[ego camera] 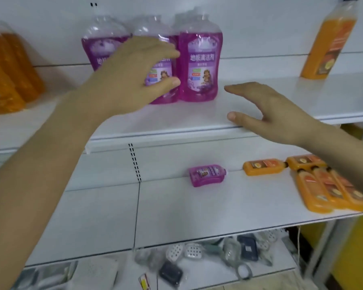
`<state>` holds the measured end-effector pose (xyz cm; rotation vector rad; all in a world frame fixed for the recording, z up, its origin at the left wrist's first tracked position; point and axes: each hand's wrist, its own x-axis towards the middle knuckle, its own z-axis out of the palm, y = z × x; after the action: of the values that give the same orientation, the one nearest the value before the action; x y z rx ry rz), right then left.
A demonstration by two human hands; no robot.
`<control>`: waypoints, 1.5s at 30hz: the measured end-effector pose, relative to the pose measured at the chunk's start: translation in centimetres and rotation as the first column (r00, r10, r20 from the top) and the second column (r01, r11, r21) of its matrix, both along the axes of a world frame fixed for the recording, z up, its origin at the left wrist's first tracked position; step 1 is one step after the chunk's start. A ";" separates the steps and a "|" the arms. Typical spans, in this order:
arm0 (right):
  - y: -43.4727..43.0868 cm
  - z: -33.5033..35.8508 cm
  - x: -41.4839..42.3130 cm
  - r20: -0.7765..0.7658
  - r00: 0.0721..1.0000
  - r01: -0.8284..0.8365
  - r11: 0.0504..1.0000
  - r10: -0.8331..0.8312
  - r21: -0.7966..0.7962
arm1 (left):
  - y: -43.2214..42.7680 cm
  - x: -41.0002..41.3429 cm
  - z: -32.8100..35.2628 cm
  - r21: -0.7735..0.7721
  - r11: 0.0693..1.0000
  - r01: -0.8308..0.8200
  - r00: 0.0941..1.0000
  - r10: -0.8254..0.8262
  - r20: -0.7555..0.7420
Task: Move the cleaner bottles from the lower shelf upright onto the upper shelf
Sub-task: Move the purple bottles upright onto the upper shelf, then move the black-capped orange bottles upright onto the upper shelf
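Observation:
Three purple cleaner bottles stand upright close together on the upper shelf (pixel 197 124): a left one (pixel 99 49), a middle one (pixel 161 72) and a right one (pixel 200 63). My left hand (pixel 134 76) is spread in front of the left and middle bottles, with thumb and fingertips apart at the middle bottle's right side, and it hides much of both. My right hand (pixel 268 109) hovers open over the upper shelf's front edge, right of the bottles, holding nothing. One more purple bottle (pixel 206 174) lies on its side at the back of the lower shelf (pixel 176 216).
Several orange bottles (pixel 323 185) lie flat at the right end of the lower shelf. Orange bottles stand upright on the upper shelf at far left (pixel 6 76) and far right (pixel 327 45). Small packaged goods (pixel 208 254) lie on the bottom shelf.

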<state>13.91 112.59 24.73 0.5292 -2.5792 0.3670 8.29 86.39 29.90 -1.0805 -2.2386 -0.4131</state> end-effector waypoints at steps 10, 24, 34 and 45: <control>4.2 -8.8 8.6 -0.138 0.989 -0.062 0.998 0.060 -0.011 | 4.2 8.3 -12.2 0.187 0.980 0.068 0.993 -0.085 0.082; 13.6 -31.3 14.7 0.539 0.838 0.346 0.846 -0.084 -0.405 | 14.3 16.6 -36.0 0.197 0.858 -0.475 0.591 0.145 0.794; 15.2 -38.1 15.7 0.840 0.532 0.564 0.783 -0.102 -0.262 | 16.0 14.3 -41.3 -0.144 0.794 -0.591 0.356 0.416 0.837; 16.3 -36.9 6.9 0.755 0.611 0.685 0.637 -0.238 -0.353 | 18.9 -5.3 -39.1 -0.251 0.828 -0.502 0.535 0.525 0.662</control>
<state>20.81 128.87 -12.19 -0.7089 -2.8094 1.3354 3.01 105.31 -9.19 -0.1740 -3.1111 -0.6047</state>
